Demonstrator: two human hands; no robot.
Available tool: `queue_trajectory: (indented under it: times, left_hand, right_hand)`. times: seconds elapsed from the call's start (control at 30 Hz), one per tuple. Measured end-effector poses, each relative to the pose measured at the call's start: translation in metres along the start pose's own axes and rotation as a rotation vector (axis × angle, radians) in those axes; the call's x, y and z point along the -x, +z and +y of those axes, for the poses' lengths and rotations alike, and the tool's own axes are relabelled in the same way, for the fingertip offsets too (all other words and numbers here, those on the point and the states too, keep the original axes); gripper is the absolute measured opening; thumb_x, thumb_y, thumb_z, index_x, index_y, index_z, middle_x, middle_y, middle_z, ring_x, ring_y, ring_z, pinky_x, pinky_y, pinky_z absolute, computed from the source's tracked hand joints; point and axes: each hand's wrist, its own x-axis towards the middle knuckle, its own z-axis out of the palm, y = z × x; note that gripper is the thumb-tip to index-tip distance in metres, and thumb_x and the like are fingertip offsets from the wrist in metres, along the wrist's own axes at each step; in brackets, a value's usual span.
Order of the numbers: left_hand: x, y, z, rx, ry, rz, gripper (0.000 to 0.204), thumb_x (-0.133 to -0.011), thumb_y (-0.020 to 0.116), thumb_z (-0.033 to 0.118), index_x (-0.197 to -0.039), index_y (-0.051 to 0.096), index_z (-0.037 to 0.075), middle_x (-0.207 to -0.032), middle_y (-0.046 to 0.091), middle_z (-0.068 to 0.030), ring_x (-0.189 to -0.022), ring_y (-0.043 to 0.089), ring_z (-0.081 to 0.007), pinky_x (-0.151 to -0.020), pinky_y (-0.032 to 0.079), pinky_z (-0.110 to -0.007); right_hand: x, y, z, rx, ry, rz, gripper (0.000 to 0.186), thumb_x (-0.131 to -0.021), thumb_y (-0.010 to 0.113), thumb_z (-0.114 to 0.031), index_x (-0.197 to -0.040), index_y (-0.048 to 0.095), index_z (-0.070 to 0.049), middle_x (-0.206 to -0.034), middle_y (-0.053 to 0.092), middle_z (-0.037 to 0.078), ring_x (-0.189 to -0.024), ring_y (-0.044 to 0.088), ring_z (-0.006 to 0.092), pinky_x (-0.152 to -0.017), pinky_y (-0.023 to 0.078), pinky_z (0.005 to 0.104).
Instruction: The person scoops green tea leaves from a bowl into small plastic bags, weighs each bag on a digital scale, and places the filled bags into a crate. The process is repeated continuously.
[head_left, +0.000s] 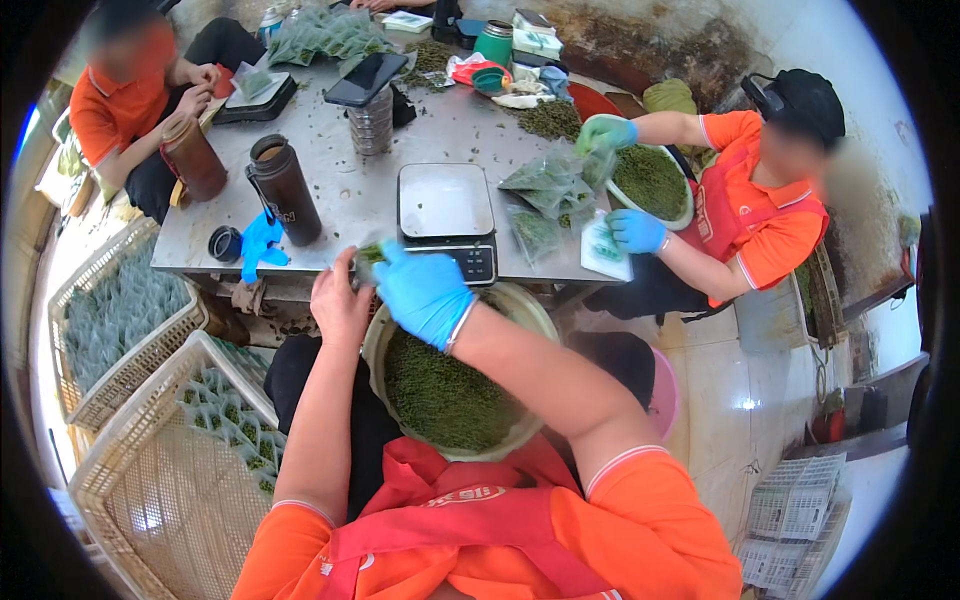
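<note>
A small clear plastic bag [371, 262] with green contents is held up at the table's near edge. My bare left hand [342, 302] pinches its left side, fingers closed. On its right side is my right hand [428, 298] in a blue glove, its fingertips closed at the bag and partly hidden. Below my hands, between my knees, sits a pale round basin [543, 318] full of small green grains [440, 390] that look like green peppercorns. Just beyond my right hand stands a digital scale [446, 200] with a bare white pan.
A dark flask [285, 195], blue glove [260, 245] and phone on a jar [366, 80] stand across the metal table [345, 215]. Filled bags [550, 185] lie right, beside a gloved co-worker [765, 200]. Another person [130, 95] sits far left. Crates [180, 470] hold bags at my left.
</note>
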Motion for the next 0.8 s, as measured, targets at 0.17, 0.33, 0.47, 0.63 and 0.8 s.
queue_trajectory:
  times: [0.17,0.33,0.47,0.63,0.8]
  left_hand:
    - [0.010,0.013,0.001,0.116,0.071,-0.080,0.054,-0.066,0.066,0.015,-0.118,0.050,0.012,-0.080,0.064,-0.0127,-0.071,0.062,-0.0325,-0.063,0.049,-0.041]
    - [0.013,0.005,-0.001,0.062,0.004,-0.144,0.058,-0.063,0.064,0.013,-0.118,0.050,0.011,-0.083,0.064,-0.0139,-0.073,0.062,-0.0331,-0.062,0.048,-0.042]
    - [0.012,0.011,0.002,0.082,0.194,-0.090,0.056,-0.064,0.062,0.010,-0.118,0.049,0.009,-0.090,0.064,-0.0144,-0.077,0.062,-0.0336,-0.064,0.049,-0.042]
    - [0.013,0.006,0.006,0.052,0.132,-0.100,0.055,-0.068,0.067,0.019,-0.119,0.048,0.009,-0.089,0.064,-0.0140,-0.074,0.063,-0.0317,-0.062,0.049,-0.040]
    - [0.004,0.007,0.005,0.125,-0.247,-0.154,0.056,-0.075,0.066,0.048,-0.118,0.053,0.014,-0.080,0.066,-0.0162,-0.076,0.064,-0.0332,-0.067,0.050,-0.040]
  right_hand:
    - [-0.006,0.049,0.016,0.067,0.096,-0.346,0.025,-0.077,0.054,-0.015,-0.100,0.060,-0.007,-0.101,0.058,0.015,-0.071,0.064,0.0311,-0.059,0.051,0.0419]
    - [0.006,0.032,0.002,-0.012,0.045,-0.254,0.035,-0.078,0.054,-0.016,-0.112,0.056,-0.009,-0.114,0.055,0.013,-0.073,0.064,0.0306,-0.060,0.051,0.0418]
    - [0.008,0.059,0.012,-0.051,0.108,-0.250,0.017,-0.082,0.049,-0.016,-0.087,0.063,-0.009,-0.090,0.063,0.014,-0.074,0.065,0.0315,-0.061,0.051,0.0439]
    - [0.010,0.010,0.012,-0.173,-0.013,-0.302,0.022,-0.082,0.053,-0.020,-0.098,0.062,-0.008,-0.086,0.064,0.016,-0.073,0.063,0.0341,-0.064,0.051,0.0424]
    - [-0.017,-0.023,0.035,-0.385,0.135,0.184,0.020,-0.082,0.052,-0.021,-0.091,0.064,-0.008,-0.084,0.064,0.017,-0.074,0.062,0.0372,-0.065,0.050,0.0455]
